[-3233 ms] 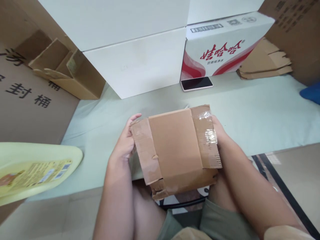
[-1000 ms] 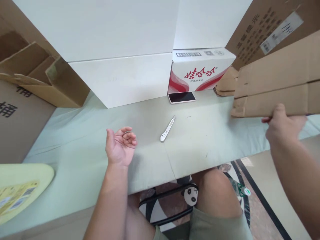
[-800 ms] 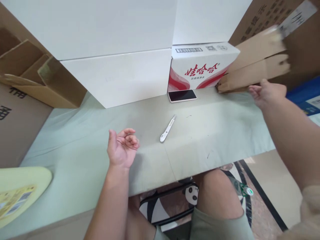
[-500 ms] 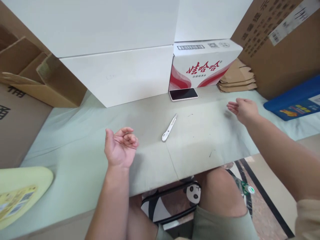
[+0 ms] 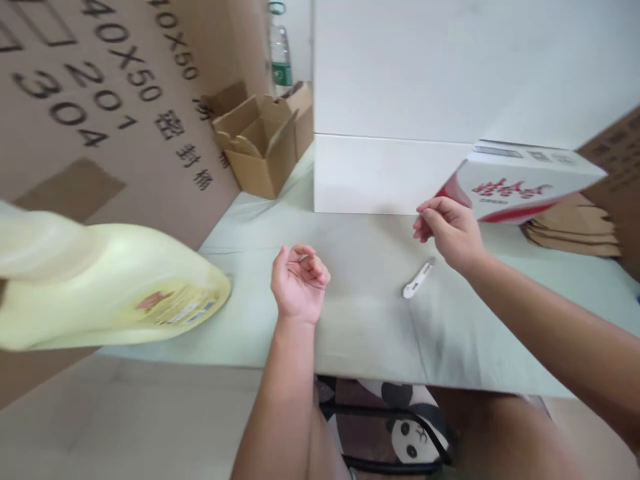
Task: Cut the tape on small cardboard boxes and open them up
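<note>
My left hand (image 5: 301,283) is above the cloth-covered table, palm up, fingers loosely curled and apart from the thumb, with nothing in it. Over the table to the right is my right hand (image 5: 447,230), its fingers loosely bent and the thumb close to the forefinger; I see nothing held. A white utility knife (image 5: 419,278) lies on the cloth just below the right hand, apart from both hands. The phone seen earlier does not show, with the right hand in front of that spot.
A large yellow bottle (image 5: 150,280) stands at the left edge, by a big printed carton (image 5: 100,133). Small open cardboard boxes (image 5: 263,157) sit behind. White boxes (image 5: 380,173), a red-and-white carton (image 5: 530,180) and folded brown paper (image 5: 575,227) line the back.
The view has swung left, bringing the yellow bottle and printed carton further in. My right hand has moved inward, close to the knife, its thumb nearer the fingers. My left hand keeps its shape.
</note>
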Motion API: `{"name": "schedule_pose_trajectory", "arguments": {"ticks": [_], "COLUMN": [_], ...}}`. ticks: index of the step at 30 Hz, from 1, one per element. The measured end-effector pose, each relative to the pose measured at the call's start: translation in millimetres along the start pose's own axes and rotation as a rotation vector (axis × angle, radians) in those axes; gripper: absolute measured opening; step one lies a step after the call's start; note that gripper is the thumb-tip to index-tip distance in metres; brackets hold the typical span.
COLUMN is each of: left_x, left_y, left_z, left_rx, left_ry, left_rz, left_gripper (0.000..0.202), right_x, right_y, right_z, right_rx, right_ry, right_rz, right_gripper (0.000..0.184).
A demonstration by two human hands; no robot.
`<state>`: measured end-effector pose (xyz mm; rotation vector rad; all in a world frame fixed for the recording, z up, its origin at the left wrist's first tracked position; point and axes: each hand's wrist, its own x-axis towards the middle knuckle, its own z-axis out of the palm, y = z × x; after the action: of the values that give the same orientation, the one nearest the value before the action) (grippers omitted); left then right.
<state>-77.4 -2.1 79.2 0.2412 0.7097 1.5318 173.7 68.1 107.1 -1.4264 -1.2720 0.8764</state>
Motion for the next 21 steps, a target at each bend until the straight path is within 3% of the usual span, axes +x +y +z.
{"name": "schedule_pose_trajectory", "arguments": {"ticks": [3,6,9,11,14,16,18,21], "left_x": [1,2,3,4,5,5,4,3], "left_y": [14,25,35,42,46,44,36,21], "left_z": [-12.2,-20.0,-25.3,-28.2,-30.5,-30.3,-29.5,-30.1], "left_rx": [-0.057,-0.103,-0.115,-0.115,-0.114,-0.074,0.019,0.199], "left_ry": [0.005,-0.031,-0.096,-0.124,-0.144,-0.132,-0.056,0.111], "left_rz": [0.022,-0.020,-0.073,-0.087,-0.088,-0.047,0.117,0.504], "left_gripper": [0.042,0.042,0.042,0.040,0.040,0.041,0.044,0.044], "right_x": [5,20,43,61,85,96,100,90], "right_y": [-15,-31,-47,-56,-64,-64,-62,-56], "right_z": [83,162,226,258,292,302,302,281], "right_rx": [-0.051,-0.187,-0.366,-0.464,-0.596,-0.655,-0.657,-0.588], "right_ry": [-0.272,-0.439,-0.487,-0.462,-0.454,-0.483,-0.482,-0.410], "right_rz": [-0.257,-0.464,-0.694,-0.725,-0.593,-0.533,-0.526,-0.519], "right_gripper": [0.004,0.013,0.018,0.025,0.037,0.042,0.045,0.043]}}
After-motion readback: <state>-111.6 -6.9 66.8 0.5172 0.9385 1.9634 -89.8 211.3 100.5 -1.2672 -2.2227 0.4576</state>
